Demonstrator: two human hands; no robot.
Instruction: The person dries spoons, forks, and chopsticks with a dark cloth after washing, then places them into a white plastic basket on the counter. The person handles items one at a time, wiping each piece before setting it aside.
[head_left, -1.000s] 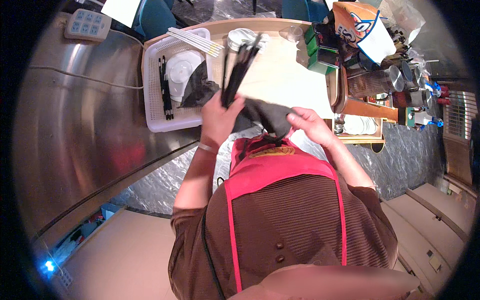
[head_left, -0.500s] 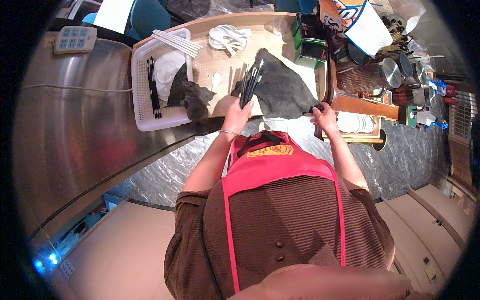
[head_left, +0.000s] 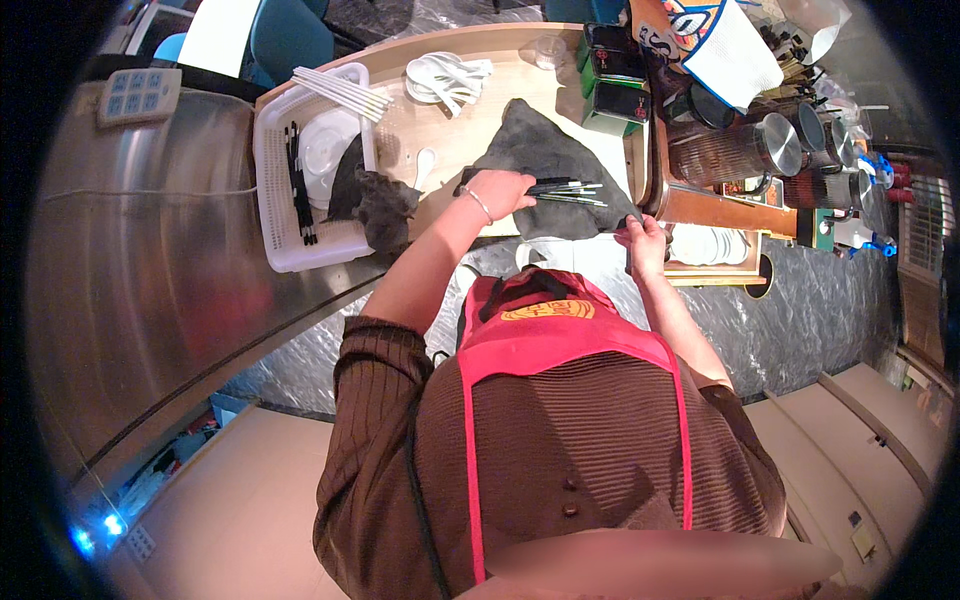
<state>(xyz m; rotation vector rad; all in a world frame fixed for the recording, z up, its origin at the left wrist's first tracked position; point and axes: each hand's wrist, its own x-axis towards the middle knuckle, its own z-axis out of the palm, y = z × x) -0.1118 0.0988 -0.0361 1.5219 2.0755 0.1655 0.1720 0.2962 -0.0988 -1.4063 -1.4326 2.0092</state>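
Observation:
My left hand (head_left: pixel 500 193) is closed round a bundle of black chopsticks (head_left: pixel 568 190), whose pale-banded ends point right. They lie low over a dark grey cloth (head_left: pixel 545 150) spread on the wooden counter (head_left: pixel 395 120); I cannot tell whether they touch it. At the cloth's near right corner, my right hand (head_left: pixel 645 243) pinches its edge. To the left stands a white plastic basket (head_left: pixel 283 255) with more black chopsticks (head_left: pixel 299 185), a clear round lid (head_left: pixel 328 145) and white sticks (head_left: pixel 343 92) across its far rim. Another dark crumpled cloth (head_left: pixel 385 205) hangs over the basket's near right side.
White spoons (head_left: pixel 445 80) are piled at the back, and a single white spoon (head_left: pixel 425 165) lies nearer. Dark green boxes (head_left: pixel 613 105) and a clear cup (head_left: pixel 549 52) stand at the back right. Pitchers (head_left: pixel 735 150) and a drawer of white dishes (head_left: pixel 705 245) are farther right.
My left hand has turned the chopsticks from upright to nearly flat, pointing right over the cloth. My right hand still holds the cloth's corner.

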